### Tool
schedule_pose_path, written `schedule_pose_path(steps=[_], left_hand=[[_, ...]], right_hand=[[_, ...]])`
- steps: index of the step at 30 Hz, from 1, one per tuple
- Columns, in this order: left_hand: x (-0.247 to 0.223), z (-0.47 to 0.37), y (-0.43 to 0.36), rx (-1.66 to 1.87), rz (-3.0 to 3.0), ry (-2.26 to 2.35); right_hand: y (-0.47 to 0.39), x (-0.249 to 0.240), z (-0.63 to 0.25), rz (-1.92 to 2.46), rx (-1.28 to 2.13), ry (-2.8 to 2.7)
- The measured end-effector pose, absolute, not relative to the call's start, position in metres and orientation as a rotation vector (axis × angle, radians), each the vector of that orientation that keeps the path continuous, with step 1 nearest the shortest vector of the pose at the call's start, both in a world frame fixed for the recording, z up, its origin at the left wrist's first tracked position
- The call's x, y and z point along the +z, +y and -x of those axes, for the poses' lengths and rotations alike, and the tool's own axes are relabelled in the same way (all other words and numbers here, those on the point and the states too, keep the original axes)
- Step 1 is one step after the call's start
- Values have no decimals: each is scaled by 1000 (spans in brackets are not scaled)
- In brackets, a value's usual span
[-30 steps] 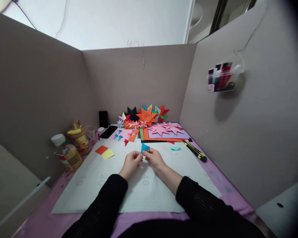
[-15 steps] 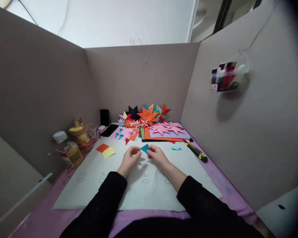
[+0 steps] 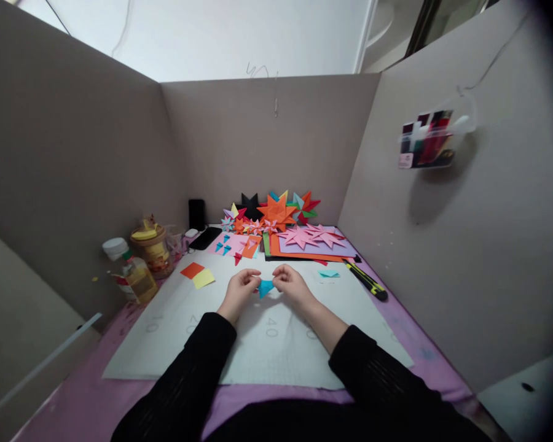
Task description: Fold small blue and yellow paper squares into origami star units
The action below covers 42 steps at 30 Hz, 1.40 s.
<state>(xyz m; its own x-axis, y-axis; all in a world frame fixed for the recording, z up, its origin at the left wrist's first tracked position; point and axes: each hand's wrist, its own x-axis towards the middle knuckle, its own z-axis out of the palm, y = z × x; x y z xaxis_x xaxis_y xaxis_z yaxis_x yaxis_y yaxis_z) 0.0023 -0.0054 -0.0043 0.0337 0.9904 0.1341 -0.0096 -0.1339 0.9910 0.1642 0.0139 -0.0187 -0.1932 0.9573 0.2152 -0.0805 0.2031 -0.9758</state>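
Between my two hands, a small folded piece of blue paper [image 3: 265, 288] is held just above the white sheet [image 3: 276, 362]. My left hand [image 3: 242, 291] pinches its left corner between thumb and finger. At the opposite corner, my right hand [image 3: 294, 285] grips it the same way. The paper looks roughly triangular, its point toward me. To the right lies a folded light-teal paper piece [image 3: 329, 274]. An orange paper square [image 3: 192, 270] and a yellow paper square [image 3: 204, 279] rest on the left.
Folded paper stars [image 3: 276, 212] stand at the back. Pink stars [image 3: 298, 237] lie on stacked coloured paper. A yellow-black utility knife [image 3: 367, 281] is at the right edge; a bottle [image 3: 136, 279] and a phone [image 3: 206, 238] are on the left. Grey panels [image 3: 267, 135] surround the table.
The blue paper has turned in my fingers, so its point now faces toward me and it sits slightly lower. My view has shifted a little.
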Motion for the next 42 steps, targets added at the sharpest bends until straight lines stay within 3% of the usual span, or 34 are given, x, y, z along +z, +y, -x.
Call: schedule_pose_path(steps=[8, 15, 42], left_hand=[[-7, -7, -9, 1132, -1333, 1083], [-6, -5, -5, 1257, -1079, 1003], [1, -3, -9, 1182, -1270, 1023]], right_hand=[[12, -17, -165, 903, 1068, -1551], [3, -10, -161, 899, 863, -1712], [6, -13, -163, 819, 946, -1533]])
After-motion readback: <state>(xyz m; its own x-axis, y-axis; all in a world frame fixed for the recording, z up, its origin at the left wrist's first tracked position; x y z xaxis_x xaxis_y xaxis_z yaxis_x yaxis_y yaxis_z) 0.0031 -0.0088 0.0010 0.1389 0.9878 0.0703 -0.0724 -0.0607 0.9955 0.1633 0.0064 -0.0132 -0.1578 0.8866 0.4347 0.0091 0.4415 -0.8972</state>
